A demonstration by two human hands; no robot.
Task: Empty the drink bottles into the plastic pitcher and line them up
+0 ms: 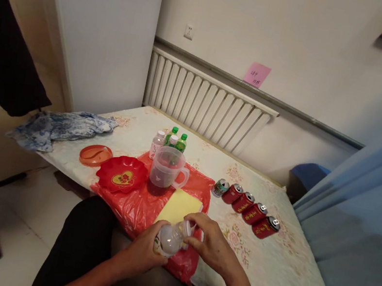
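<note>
A clear plastic bottle (pixel 171 239) with a partly covered label lies tilted in my left hand (pixel 146 248), whose fingers wrap round its body. My right hand (pixel 212 243) pinches the white cap (pixel 186 228) at the bottle's neck between thumb and fingers. Whether the cap is loose cannot be seen. Below and behind the hands are a yellow paper sheet (pixel 180 206) and a red plastic bag (pixel 127 213) spread on the table. A clear plastic pitcher (pixel 166 170) with a handle stands on the bag, beyond the bottle.
Left of the pitcher lie a red scalloped plate (pixel 141 173) and an orange lid (pixel 90 157). Several small bottles (pixel 156 144) stand behind it. A row of cans (pixel 244 202) is at the right. Patterned cloth (pixel 68 126) covers the far-left table corner (pixel 135 121).
</note>
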